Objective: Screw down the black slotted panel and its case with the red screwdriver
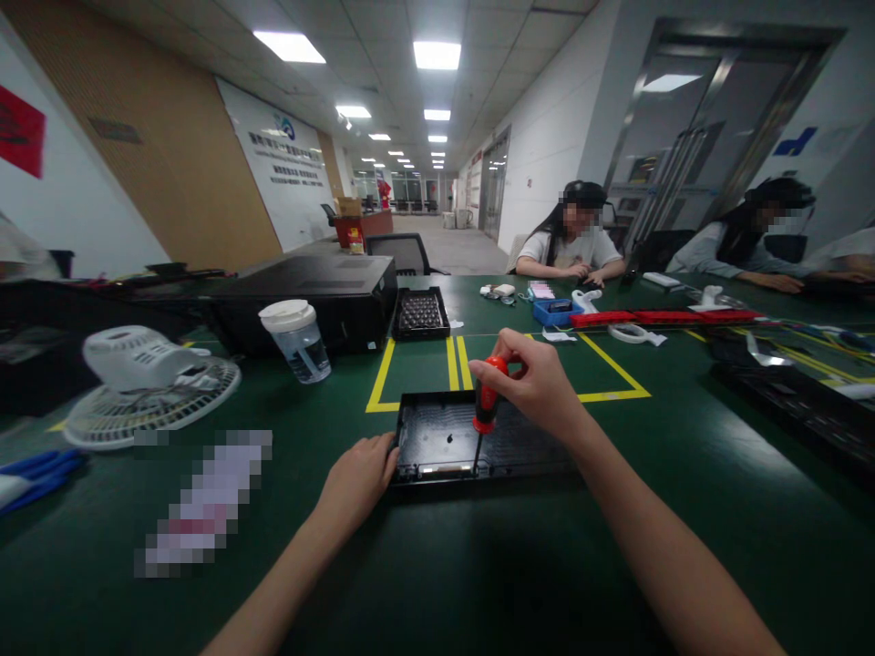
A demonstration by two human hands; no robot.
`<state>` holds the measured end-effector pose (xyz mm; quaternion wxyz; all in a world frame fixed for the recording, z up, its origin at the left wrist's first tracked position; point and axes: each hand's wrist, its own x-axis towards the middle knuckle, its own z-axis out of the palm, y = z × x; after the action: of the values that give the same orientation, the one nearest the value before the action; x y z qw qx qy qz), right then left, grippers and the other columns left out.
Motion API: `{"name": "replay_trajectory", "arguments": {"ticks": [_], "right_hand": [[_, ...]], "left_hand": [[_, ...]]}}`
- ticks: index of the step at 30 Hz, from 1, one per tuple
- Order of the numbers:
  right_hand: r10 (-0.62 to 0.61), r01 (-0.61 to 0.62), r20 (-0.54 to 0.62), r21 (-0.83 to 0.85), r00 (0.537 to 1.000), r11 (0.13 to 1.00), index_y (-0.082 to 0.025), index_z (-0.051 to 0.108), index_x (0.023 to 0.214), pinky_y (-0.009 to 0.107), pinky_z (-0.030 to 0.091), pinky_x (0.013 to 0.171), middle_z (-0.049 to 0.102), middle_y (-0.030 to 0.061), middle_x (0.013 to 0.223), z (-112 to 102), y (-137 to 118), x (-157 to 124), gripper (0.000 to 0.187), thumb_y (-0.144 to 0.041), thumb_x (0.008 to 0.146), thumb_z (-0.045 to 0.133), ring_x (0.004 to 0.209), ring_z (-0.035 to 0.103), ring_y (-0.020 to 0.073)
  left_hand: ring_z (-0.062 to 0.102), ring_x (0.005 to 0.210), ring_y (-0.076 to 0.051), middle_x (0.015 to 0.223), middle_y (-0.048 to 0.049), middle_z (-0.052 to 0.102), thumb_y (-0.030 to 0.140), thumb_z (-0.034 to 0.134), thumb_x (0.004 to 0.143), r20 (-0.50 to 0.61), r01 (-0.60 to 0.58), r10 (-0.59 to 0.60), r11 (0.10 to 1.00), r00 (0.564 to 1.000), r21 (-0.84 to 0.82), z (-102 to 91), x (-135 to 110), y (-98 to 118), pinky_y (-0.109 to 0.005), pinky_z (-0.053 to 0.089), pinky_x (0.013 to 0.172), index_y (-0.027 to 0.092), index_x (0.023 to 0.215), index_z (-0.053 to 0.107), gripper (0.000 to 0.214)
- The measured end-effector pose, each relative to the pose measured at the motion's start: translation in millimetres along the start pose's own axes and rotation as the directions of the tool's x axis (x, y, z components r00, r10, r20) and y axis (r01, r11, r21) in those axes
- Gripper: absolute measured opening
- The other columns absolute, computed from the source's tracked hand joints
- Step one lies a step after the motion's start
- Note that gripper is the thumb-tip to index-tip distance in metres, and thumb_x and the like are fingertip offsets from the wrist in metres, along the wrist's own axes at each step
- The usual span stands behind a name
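A shallow black rectangular panel point(437, 433) with a raised rim lies on the green table in front of me. My left hand point(362, 474) grips its left edge, with the thumb at the near corner. Held by the handle in my right hand point(533, 374) is a red and black screwdriver point(485, 396). Its shaft points down, and the tip meets the panel near the front rim, beside a small bright strip point(447, 470). A small dark piece point(449, 439) lies on the panel's inner face. Whether a screw is under the tip is too small to tell.
To the left are a lidded cup point(297, 342) with clear liquid, a white fan point(150, 387) and blue gloves point(45, 474). Behind stand a large black case point(307, 296) and a black parts tray point(422, 314). A blue box point(555, 312) sits farther right. Co-workers point(574, 237) sit across the table.
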<state>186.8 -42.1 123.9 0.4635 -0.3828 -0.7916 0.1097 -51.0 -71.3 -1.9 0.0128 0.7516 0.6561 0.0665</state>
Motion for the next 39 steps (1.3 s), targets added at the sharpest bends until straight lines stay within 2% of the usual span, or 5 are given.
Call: {"name": "replay_trajectory", "arguments": {"ticks": [11,21,30,39], "right_hand": [[-0.012,-0.013,-0.154,-0.163,0.988,0.987,-0.019,0.034,0.06,0.022,0.027,0.049,0.033,-0.0049,0.055,11,2,-4,0.035,-0.038,0.08,0.055,0.05,0.033,0.0082],[-0.077,-0.044,-0.343,-0.332,0.936,0.942,-0.02,0.026,0.058,0.024,0.024,0.051,0.029,-0.0058,0.054,19,-4,-7,0.039,-0.034,0.078,0.056,0.049,0.028,0.0083],[-0.11,-0.05,-0.368,-0.399,0.923,0.916,-0.02,0.027,0.06,0.025,0.027,0.052,0.032,-0.0051,0.054,23,-7,-10,0.035,-0.032,0.078,0.055,0.049,0.032,0.009],[0.016,-0.113,-0.339,-0.268,0.941,0.957,-0.02,0.033,0.067,0.023,0.032,0.049,0.04,-0.0057,0.054,25,-10,-11,0.027,-0.033,0.075,0.055,0.046,0.04,0.0088]], "left_hand": [[0.06,0.094,-0.02,0.105,-0.0105,0.064,0.033,0.033,0.09,0.003,0.002,-0.002,1.0,1.0,0.004,1.6,1,-2,-0.03,0.045,0.079,0.015,0.117,0.053,0.038],[0.059,0.096,-0.02,0.107,-0.0104,0.063,0.033,0.033,0.09,0.02,0.014,-0.014,1.0,1.0,-0.014,-1.8,0,-1,-0.03,0.045,0.079,0.014,0.119,0.052,0.04],[0.06,0.092,-0.021,0.102,-0.0102,0.064,0.033,0.032,0.09,0.012,0.008,-0.008,1.0,1.0,0.003,-1.2,0,0,-0.031,0.045,0.077,0.016,0.115,0.054,0.037],[0.059,0.092,-0.021,0.102,-0.0103,0.064,0.033,0.032,0.09,0.021,0.011,-0.011,1.0,1.0,-0.001,-1.9,1,0,-0.031,0.045,0.079,0.015,0.113,0.054,0.037]]}}
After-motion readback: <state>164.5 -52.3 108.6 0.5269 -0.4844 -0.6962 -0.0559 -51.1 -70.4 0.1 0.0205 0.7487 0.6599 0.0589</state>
